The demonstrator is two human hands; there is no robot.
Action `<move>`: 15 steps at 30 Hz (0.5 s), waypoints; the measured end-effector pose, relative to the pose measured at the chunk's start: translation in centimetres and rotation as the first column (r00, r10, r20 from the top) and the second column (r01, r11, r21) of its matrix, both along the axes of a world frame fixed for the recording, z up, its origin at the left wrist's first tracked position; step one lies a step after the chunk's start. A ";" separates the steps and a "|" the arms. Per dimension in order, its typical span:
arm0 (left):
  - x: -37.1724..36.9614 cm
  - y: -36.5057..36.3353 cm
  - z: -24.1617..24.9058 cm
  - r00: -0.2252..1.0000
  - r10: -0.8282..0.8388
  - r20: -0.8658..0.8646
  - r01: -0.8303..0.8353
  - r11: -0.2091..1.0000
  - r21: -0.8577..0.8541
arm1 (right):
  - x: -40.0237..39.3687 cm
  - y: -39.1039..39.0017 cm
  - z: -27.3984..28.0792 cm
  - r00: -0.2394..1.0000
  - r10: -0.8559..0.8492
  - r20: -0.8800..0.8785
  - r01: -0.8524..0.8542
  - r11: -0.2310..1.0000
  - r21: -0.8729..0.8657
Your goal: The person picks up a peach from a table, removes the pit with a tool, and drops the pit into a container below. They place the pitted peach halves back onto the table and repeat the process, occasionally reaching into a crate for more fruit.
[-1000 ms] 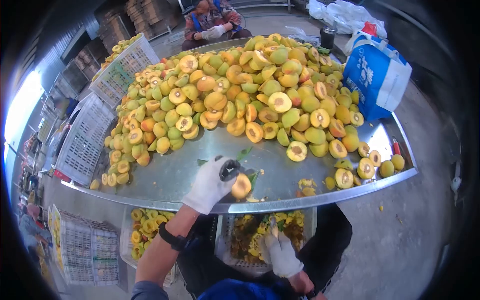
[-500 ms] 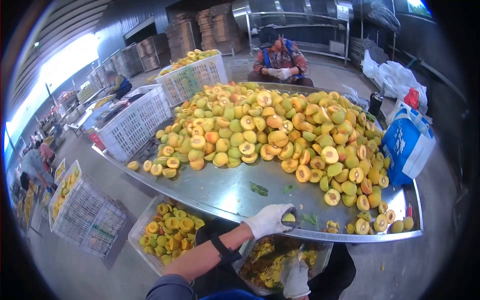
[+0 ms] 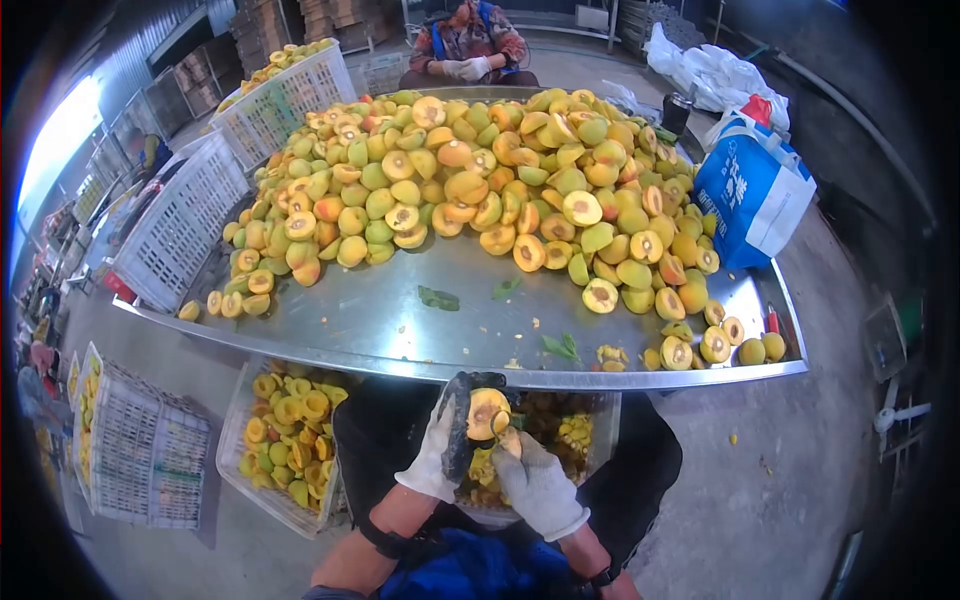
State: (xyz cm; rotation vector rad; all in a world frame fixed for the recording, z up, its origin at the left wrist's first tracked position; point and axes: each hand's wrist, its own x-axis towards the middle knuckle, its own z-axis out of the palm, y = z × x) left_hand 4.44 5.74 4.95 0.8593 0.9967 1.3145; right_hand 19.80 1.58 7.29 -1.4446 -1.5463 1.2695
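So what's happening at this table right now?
A person in white gloves holds a halved peach in the left hand, with the right hand working at its cut face, over a crate of scraps below the metal table. A big pile of peach halves covers the table. Another person sits at the far side.

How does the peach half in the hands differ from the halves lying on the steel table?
The yellow peach half is held up in the left hand, below the table edge, over a crate; the right hand touches it. The heaped peach halves lie loose on the shiny steel table, some cut face up, some skin up. Both are yellow-orange.
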 end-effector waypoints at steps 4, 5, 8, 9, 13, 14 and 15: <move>0.2 -0.9 -0.4 0.996 0.016 0.085 -0.015 1.000 -0.010 | -0.5 0.0 -0.3 0.999 -0.012 0.053 0.013 1.000 -0.015; 0.2 -0.9 -0.7 0.993 0.038 0.109 -0.034 0.999 -0.035 | -0.7 -0.1 -0.6 0.999 -0.015 0.039 0.016 1.000 -0.016; 0.7 -1.2 -1.4 0.985 0.101 0.140 -0.093 0.994 -0.060 | -1.0 -0.3 -1.3 1.000 -0.014 -0.004 0.014 0.999 -0.034; 0.8 -1.3 -1.6 0.982 0.120 0.144 -0.111 0.992 -0.063 | -1.1 -0.4 -1.3 1.000 -0.009 -0.016 0.008 0.999 -0.053; 0.7 -1.3 -1.6 0.993 0.020 0.113 -0.023 1.000 0.021 | -1.1 -0.4 -1.4 0.985 0.009 -0.173 -0.027 0.995 -0.101; 0.8 -1.2 -1.8 0.995 0.038 0.095 -0.040 0.999 0.019 | -1.1 -0.5 -1.5 0.988 0.015 -0.154 -0.032 0.993 -0.112; 0.9 -1.0 -1.8 0.995 0.054 0.078 -0.056 0.998 0.020 | -1.1 -0.5 -1.6 0.991 0.020 -0.134 -0.037 0.992 -0.122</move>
